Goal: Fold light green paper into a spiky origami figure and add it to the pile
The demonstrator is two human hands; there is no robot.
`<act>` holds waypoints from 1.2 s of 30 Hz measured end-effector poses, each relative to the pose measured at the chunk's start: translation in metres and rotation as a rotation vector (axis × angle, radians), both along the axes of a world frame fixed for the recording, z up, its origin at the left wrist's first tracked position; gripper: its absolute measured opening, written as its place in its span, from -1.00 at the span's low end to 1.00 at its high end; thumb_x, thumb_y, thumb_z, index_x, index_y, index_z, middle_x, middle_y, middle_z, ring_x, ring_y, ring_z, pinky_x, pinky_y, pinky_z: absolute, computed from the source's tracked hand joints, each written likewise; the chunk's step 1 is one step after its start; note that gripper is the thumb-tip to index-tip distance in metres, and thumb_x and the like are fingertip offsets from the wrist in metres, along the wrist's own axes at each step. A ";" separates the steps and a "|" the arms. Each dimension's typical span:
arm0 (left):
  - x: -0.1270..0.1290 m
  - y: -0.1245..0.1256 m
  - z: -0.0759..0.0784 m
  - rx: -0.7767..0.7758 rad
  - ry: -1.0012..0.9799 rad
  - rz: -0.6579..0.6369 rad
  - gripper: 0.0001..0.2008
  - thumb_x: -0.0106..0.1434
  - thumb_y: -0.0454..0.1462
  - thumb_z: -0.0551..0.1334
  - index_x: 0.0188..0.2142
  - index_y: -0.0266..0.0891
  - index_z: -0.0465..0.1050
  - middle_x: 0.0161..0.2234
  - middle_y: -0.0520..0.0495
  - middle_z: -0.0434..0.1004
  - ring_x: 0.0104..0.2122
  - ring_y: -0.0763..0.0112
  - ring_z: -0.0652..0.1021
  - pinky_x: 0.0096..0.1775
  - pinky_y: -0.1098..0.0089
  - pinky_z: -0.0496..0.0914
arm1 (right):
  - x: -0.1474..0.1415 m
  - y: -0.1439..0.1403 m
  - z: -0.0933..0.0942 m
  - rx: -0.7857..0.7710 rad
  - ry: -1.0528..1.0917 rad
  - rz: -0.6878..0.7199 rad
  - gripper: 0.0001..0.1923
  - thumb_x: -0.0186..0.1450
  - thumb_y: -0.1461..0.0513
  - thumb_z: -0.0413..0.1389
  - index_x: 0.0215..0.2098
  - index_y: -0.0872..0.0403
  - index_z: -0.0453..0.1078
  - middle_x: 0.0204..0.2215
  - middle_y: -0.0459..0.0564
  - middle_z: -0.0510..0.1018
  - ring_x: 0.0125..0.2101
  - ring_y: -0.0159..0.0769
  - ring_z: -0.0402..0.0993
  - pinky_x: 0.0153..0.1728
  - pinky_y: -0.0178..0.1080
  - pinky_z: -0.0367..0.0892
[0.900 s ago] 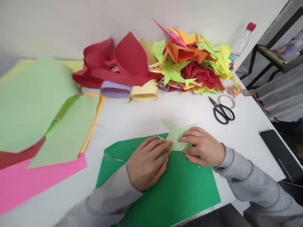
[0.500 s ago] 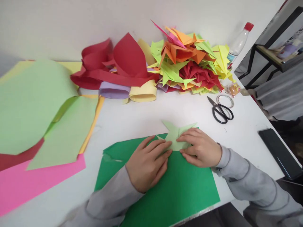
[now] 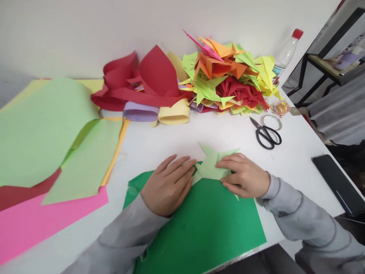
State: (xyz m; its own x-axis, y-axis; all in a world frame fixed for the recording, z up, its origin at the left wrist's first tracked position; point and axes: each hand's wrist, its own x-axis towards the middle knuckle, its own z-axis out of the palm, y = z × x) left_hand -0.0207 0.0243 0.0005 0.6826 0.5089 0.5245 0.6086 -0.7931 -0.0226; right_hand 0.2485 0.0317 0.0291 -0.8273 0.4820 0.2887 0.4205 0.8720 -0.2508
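A white table (image 3: 176, 140) set against a pale wall is seen from the head camera, strewn with coloured paper. A dark green sheet (image 3: 199, 224) is laid at the near edge, and on its far edge, partly over the bare table, a light green folded paper piece (image 3: 212, 164) with pointed flaps lies flat. The left hand (image 3: 167, 186) is laid palm down with fingers stretched out, resting on the green sheet and grasping nothing, its fingertips just beside the folded piece. The right hand (image 3: 245, 177) is pressed flat on the right part of the folded piece, fingers extended, pinning it rather than gripping it. Black scissors (image 3: 266, 134) and a roll of clear tape (image 3: 272, 121) lie to the right, a phone (image 3: 336, 184) at the table's right edge. A heap of folded paper shapes (image 3: 228, 82), curled red paper (image 3: 142, 82) and a plastic bottle (image 3: 288, 51) are placed along the wall; light green (image 3: 42, 125) and pink sheets (image 3: 37, 220) are spread at left.
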 end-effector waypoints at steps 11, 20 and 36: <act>0.008 -0.007 -0.006 -0.168 -0.028 -0.066 -0.74 0.31 -0.35 0.10 -0.09 -0.20 0.49 0.10 -0.16 0.47 0.19 0.13 0.34 0.21 0.00 0.14 | -0.002 0.001 -0.005 0.004 0.050 0.009 -0.75 0.30 0.22 0.05 -0.38 0.09 0.55 -0.07 0.16 0.54 -0.02 -0.06 0.37 -0.04 0.00 0.26; 0.008 0.000 -0.013 -0.108 -0.033 -0.022 -0.62 0.34 -0.32 0.08 0.14 -0.27 0.30 -0.01 -0.23 0.54 0.04 0.15 0.48 0.14 0.04 0.26 | -0.007 0.001 -0.012 -0.075 0.044 -0.056 -0.74 0.33 0.27 0.02 -0.05 0.16 0.40 -0.15 0.14 0.54 -0.10 -0.15 0.37 -0.09 -0.08 0.25; 0.017 -0.014 0.014 -0.078 -0.066 -0.194 -0.70 0.26 -0.49 0.04 -0.06 -0.32 0.39 -0.35 -0.12 0.54 -0.31 0.31 0.50 -0.09 0.18 0.44 | -0.006 -0.003 -0.002 -0.077 -0.018 -0.038 -0.74 0.35 0.20 0.01 -0.16 0.11 0.51 -0.13 0.14 0.50 -0.13 -0.11 0.35 -0.14 -0.05 0.16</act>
State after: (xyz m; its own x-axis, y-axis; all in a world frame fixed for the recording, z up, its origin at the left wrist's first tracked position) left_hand -0.0035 0.0098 0.0145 0.7372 0.4117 0.5358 0.4422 -0.8935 0.0783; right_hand 0.2422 0.0287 0.0272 -0.8124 0.5335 0.2353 0.4581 0.8336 -0.3086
